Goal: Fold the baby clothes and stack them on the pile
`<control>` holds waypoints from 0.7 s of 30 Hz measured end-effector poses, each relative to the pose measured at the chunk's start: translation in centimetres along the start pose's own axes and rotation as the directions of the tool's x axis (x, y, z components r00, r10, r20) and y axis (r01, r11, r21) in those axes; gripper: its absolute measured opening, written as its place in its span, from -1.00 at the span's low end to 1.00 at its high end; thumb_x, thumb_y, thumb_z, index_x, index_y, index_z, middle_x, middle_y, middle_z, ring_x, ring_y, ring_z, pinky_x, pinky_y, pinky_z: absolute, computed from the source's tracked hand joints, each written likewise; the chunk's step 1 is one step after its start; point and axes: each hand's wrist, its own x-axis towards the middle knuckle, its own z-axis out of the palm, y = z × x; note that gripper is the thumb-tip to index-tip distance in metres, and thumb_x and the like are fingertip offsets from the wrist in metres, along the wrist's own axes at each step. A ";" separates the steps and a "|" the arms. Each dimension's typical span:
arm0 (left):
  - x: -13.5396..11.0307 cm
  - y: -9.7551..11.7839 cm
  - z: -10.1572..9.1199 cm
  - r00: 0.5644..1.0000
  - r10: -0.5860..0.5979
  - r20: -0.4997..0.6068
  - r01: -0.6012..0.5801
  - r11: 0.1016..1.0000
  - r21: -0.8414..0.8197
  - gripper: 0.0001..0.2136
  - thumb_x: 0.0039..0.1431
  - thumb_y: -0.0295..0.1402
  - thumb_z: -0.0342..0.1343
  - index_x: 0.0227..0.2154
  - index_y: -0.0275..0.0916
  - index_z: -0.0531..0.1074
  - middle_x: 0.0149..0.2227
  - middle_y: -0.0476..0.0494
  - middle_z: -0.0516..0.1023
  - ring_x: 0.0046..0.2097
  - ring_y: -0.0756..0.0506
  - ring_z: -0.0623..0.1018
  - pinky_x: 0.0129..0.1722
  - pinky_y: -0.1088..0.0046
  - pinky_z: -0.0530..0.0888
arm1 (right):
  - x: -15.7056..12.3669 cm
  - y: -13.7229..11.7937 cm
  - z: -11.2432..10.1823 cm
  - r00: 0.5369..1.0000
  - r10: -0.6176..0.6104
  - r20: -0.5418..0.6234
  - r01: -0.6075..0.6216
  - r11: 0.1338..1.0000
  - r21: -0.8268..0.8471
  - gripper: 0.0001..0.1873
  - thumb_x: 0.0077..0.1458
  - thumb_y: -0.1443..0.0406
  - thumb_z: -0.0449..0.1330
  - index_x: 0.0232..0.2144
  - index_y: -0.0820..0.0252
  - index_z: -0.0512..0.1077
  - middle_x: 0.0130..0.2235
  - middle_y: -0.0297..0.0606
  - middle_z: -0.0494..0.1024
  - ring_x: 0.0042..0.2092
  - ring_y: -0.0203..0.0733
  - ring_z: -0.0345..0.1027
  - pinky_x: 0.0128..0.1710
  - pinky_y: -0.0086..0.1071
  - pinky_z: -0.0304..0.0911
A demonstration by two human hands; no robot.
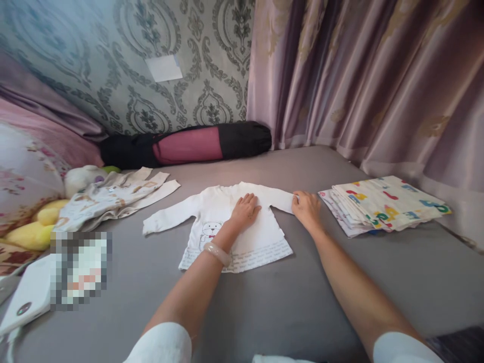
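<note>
A small white long-sleeved shirt (264, 242) with a bear print lies spread on the grey bed sheet, both sleeves stretched out sideways. My left hand (245, 209) rests flat on its chest, fingers extended, and my forearm with a pale bangle crosses over the lower part of the shirt. At the end of the right-hand sleeve, my right hand (307, 207) pinches the cuff between thumb and fingers. Part of the bear print is hidden behind my left wrist.
To the right lies a stack of folded cloths (393, 199) with colourful prints. On the left are printed baby clothes (117, 196), plush toys (34, 234), a white power bank (32, 292) and a blurred-out object. A black and pink long bag (189, 145) lies along the wall.
</note>
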 end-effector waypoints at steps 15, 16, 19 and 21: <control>2.9 -0.6 -0.2 0.994 -0.065 0.085 0.072 0.994 -0.076 -0.43 0.31 -0.09 -0.30 0.31 -0.21 0.03 0.40 -0.22 -0.08 0.40 -0.26 -0.11 0.33 0.05 -0.10 | -0.4 1.8 -1.4 0.994 0.094 0.058 -0.079 0.971 -0.227 -0.57 0.20 0.28 -0.04 -0.06 0.39 0.49 0.01 0.23 0.42 0.08 0.25 0.25 -0.01 -0.01 0.14; 3.0 -0.6 -0.2 0.994 -0.065 0.092 0.072 0.994 -0.078 -0.43 0.31 -0.09 -0.30 0.31 -0.21 0.02 0.40 -0.22 -0.09 0.40 -0.26 -0.13 0.33 0.04 -0.11 | -0.2 1.9 -1.5 0.991 0.115 0.070 -0.096 0.969 -0.228 -0.57 0.19 0.26 -0.03 -0.05 0.39 0.49 0.01 0.23 0.42 0.08 0.25 0.26 0.00 0.00 0.15; 3.1 -0.7 -0.3 0.991 -0.065 0.115 0.075 0.994 -0.082 -0.42 0.30 -0.10 -0.30 0.32 -0.22 0.00 0.41 -0.22 -0.13 0.40 -0.25 -0.15 0.33 0.03 -0.12 | 0.8 2.4 -1.7 0.974 0.171 0.148 -0.142 0.972 -0.188 -0.58 0.17 0.23 0.03 -0.03 0.34 0.48 -0.02 0.16 0.48 0.03 0.18 0.35 -0.02 -0.06 0.20; 3.2 -0.8 -0.4 0.988 -0.069 0.139 0.081 0.993 -0.088 -0.40 0.28 -0.10 -0.27 0.32 -0.22 -0.02 0.41 -0.21 -0.16 0.41 -0.25 -0.18 0.33 0.04 -0.14 | 1.6 2.8 -1.9 0.963 0.180 0.200 -0.158 0.980 -0.120 -0.62 0.15 0.22 0.06 -0.08 0.29 0.51 -0.07 0.09 0.54 -0.02 0.10 0.41 -0.07 -0.15 0.25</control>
